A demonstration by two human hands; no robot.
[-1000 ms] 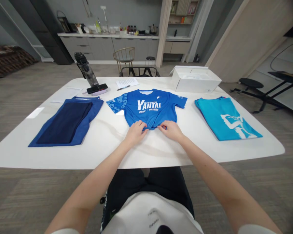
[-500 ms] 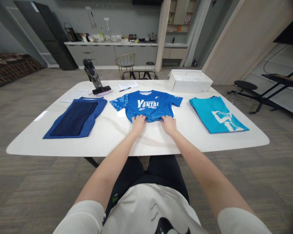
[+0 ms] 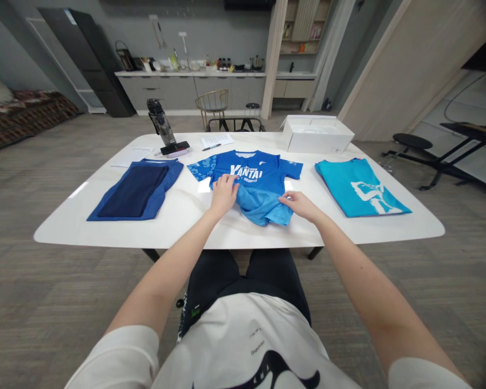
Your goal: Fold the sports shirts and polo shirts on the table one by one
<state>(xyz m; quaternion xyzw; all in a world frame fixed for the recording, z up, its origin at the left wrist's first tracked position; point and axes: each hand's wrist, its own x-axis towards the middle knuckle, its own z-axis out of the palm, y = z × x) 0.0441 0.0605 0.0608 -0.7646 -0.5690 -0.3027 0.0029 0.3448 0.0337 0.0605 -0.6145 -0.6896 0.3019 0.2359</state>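
A blue T-shirt (image 3: 249, 162) with white "YANTAI" lettering lies face up in the middle of the table, its collar away from me. Its lower part is bunched and shows lighter blue cloth toward me. My left hand (image 3: 224, 195) is closed on the shirt's left side, fingers over the cloth beside the lettering. At the lower right, my right hand (image 3: 302, 205) pinches the light blue cloth between thumb and fingers. Left of the shirt lies a folded blue garment (image 3: 168, 181) with a folded dark navy garment (image 3: 133, 189) on top. A folded turquoise shirt (image 3: 340, 186) with a white print lies to the right.
The white table (image 3: 194, 232) has rounded corners. Toward its far side stand a handheld vacuum (image 3: 162, 124), a printed sheet (image 3: 222, 139) with a pen (image 3: 211, 147), and an open white box (image 3: 318, 140). Another paper (image 3: 125, 156) lies at the far left. Chairs stand behind the table.
The shirt's lower part, gathered under both hands before, now spreads toward me with lighter cloth showing. My left hand has moved up over the shirt; my right hand has shifted right.
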